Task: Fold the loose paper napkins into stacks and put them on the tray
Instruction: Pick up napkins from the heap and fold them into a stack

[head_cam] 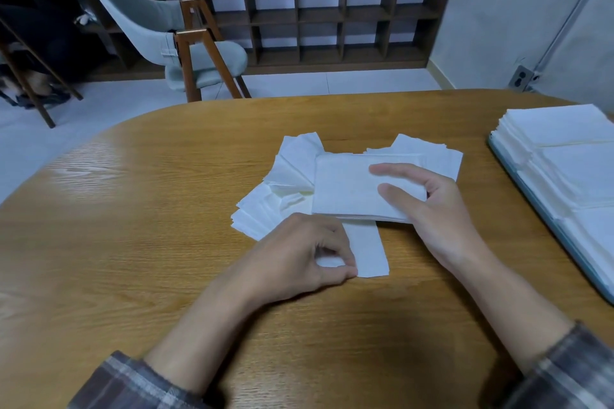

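head view: stack (345, 189) in right hand (438, 212), napkin (368, 249) in left hand (299, 259)

The tray (550, 221) is cut off at the right edge and mostly covered by napkin stacks (564, 149). The single napkin (368, 249) is partly hidden under the left hand (299, 259), and the loose pile (282, 189) partly under the folded stack (345, 189).
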